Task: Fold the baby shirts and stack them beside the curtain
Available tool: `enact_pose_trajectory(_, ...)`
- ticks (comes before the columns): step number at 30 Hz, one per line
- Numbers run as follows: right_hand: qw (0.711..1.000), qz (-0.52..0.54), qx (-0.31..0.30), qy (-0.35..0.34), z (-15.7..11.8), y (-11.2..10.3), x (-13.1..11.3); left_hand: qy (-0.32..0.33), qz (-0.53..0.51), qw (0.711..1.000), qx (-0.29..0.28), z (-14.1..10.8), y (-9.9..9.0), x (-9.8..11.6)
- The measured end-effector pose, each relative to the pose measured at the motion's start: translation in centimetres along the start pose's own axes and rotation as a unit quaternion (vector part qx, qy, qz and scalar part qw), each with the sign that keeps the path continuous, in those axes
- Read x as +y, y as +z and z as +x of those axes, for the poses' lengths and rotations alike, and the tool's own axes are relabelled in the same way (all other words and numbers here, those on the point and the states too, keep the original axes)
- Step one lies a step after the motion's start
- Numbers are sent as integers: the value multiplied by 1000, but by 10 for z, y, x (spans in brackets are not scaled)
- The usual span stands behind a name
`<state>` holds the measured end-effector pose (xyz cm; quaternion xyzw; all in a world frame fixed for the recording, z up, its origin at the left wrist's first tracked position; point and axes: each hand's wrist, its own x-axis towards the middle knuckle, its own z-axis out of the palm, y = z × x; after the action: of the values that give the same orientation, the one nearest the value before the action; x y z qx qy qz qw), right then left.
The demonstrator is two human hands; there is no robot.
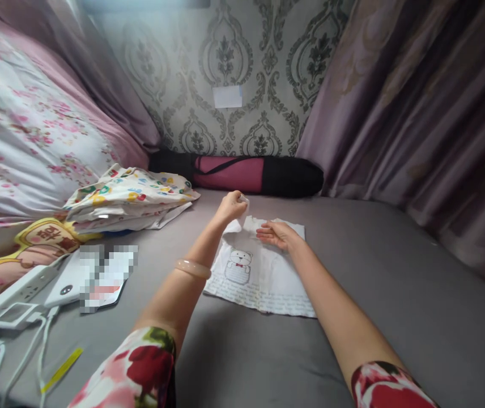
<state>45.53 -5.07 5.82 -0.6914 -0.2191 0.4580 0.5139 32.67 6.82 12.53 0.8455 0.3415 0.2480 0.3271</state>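
Note:
A white cloth piece (285,286) lies spread on the grey sheet in front of me, with a bear drawing on its left half and rows of small print along its near edge. Whether it is a garment I cannot tell. My left hand (233,207) pinches its far left part and holds that bit raised off the sheet. Over the far right part, my right hand (277,234) is open, fingers stretched towards the left, palm facing the raised part. Whether its fingertips touch the cloth is unclear.
Folded patterned fabric (136,195) is piled at the left, near a yellow cartoon cushion (47,241). A power strip (24,289) with plugs and white cables, a white power bank (70,283) and a yellow strip (62,369) lie nearer. A black-and-pink long bag (229,173) lines the wall.

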Motion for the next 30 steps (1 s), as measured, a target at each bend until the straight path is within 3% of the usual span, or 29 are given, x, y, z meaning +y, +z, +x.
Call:
enact_pose_trajectory(4, 974, 210, 1, 91, -8, -16, 4, 76, -91, 983, -140, -20, 24, 8)
enact_pose_trajectory(8, 962, 260, 4, 80, -5, -22, 7, 68, -64, 974, -208, -36, 29, -18)
enact_pose_trajectory(10, 973, 223, -4, 63, -4, -21, 8, 70, 3, 972, -224, -40, 28, -38)
enact_pose_trajectory(13, 989, 139, 33, 25, -3, -19, 9, 60, 150, 955, -251, -44, 26, -63)
enact_pose_trajectory(17, 992, 97, 63, -45, 0, -15, 11, 37, 234, 936, -262, -50, 30, -76)
enact_pose_trajectory(19, 989, -5, 104, -106, 1, -16, 13, 25, 250, 936, -247, -53, 35, -78)
enact_pose_trajectory(23, 923, -295, 190, -159, 2, -22, 20, 5, 267, 936, -228, -54, 38, -84)
enact_pose_trajectory(27, 866, -432, 199, -155, -6, -24, 26, 25, 202, 952, -230, -51, 25, -88)
enact_pose_trajectory(30, 807, -508, 237, -184, -13, -16, 24, 40, 147, 971, -182, -46, 22, -82)
